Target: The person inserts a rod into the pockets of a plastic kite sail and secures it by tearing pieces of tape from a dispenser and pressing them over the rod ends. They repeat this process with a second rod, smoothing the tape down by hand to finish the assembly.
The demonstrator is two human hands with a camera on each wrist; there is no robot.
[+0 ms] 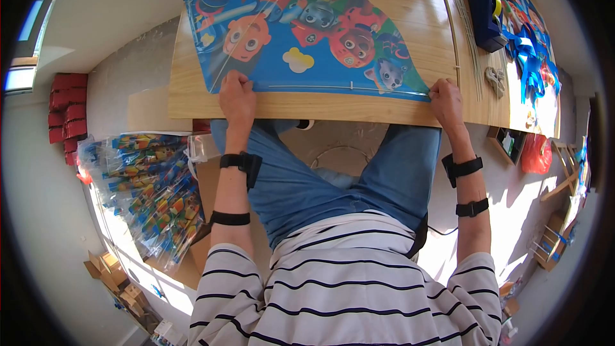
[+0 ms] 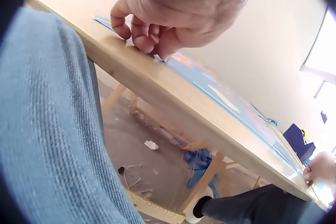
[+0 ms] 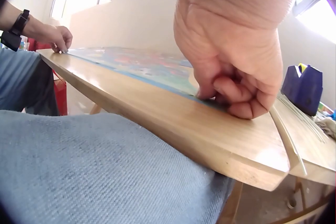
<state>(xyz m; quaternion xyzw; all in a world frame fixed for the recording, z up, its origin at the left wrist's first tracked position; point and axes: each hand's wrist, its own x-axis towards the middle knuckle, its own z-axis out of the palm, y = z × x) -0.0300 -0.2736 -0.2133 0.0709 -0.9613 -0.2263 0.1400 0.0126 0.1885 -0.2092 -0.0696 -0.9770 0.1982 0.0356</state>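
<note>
A blue kite sail [image 1: 269, 70] printed with cartoon dogs lies flat on the wooden table [image 1: 320, 107], its near edge running along the table's front. A thin white rod [image 1: 307, 87] lies along that edge. My left hand [image 1: 237, 99], its fingers curled, pinches the sail's edge near the left corner; the fingertips are close against the tabletop in the left wrist view. At the right corner my right hand [image 1: 446, 99] pinches the sail between thumb and bent fingers, with the corner itself hidden under them in the right wrist view.
On the table's right side stand a dark blue tape dispenser [image 1: 485, 16], several thin rods [image 1: 473, 67] and a heap of blue ribbon [image 1: 530, 57]. Folded printed sheets in clear plastic [image 1: 147, 186] lie at the lower left, near stacked red boxes [image 1: 67, 115]. My legs are under the table edge.
</note>
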